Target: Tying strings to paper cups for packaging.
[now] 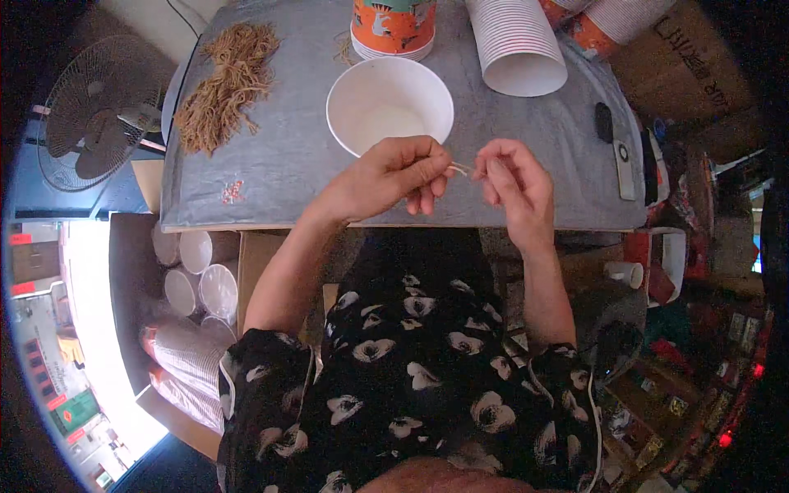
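Between my two hands, above the table's near part, a short piece of thin tan string (462,169) shows. My left hand (393,174) is closed, with the string pinched between thumb and forefinger. My right hand (519,187) is closed too, thumb against forefinger, at the string's other side; its fingertips partly hide the end there. Just beyond my left hand stands a white paper bucket (345,111), its mouth facing up. Behind it is an orange bucket (393,33) with printed animal figures. A pile of looped tan strings (223,94) lies at the left.
Stacked paper buckets (518,49) lie on the table's (288,177) far right, beside a cardboard box (699,66). A black object (604,123) and a white device (625,171) sit at the right edge. A fan (103,111) stands left; more buckets (218,292) fill a box below.
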{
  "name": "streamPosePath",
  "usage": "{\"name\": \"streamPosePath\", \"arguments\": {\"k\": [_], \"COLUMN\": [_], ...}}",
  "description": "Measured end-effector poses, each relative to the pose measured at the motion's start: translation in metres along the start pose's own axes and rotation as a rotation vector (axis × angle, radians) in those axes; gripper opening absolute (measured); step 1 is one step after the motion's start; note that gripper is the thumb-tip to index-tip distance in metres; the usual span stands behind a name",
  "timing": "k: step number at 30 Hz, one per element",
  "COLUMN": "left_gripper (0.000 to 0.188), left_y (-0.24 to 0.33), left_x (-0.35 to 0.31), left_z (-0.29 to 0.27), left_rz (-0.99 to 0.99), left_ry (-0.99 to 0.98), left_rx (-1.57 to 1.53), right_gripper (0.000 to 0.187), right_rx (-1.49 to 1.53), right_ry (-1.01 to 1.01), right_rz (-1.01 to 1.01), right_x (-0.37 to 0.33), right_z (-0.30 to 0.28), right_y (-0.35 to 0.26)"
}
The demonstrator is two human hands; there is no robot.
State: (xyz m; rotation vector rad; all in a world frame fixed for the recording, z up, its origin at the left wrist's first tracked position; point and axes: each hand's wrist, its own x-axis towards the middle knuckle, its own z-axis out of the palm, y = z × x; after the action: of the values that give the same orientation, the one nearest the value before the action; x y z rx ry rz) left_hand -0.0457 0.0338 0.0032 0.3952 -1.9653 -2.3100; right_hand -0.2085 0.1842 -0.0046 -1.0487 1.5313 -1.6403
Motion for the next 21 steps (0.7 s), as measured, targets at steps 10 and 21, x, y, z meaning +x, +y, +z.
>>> {"name": "streamPosePath", "arguments": {"k": [10, 21], "left_gripper": [0.028, 0.018], "left_y": [-0.001, -0.015], "left_x": [0.007, 0.004], "left_z": [0.003, -0.002], "left_rz": [-0.003, 0.078], "left_ry": [0.031, 0.14], "left_rx": [0.017, 0.019], "right_gripper": [0.009, 0.009], "right_rx": [-0.435, -0.281], "right_ry": [-0.038, 0.089], "right_rz": [-0.308, -0.182], "right_x": [0.002, 0.002], "right_z": [0.002, 0.008], "right_y": [-0.002, 0.01]}}
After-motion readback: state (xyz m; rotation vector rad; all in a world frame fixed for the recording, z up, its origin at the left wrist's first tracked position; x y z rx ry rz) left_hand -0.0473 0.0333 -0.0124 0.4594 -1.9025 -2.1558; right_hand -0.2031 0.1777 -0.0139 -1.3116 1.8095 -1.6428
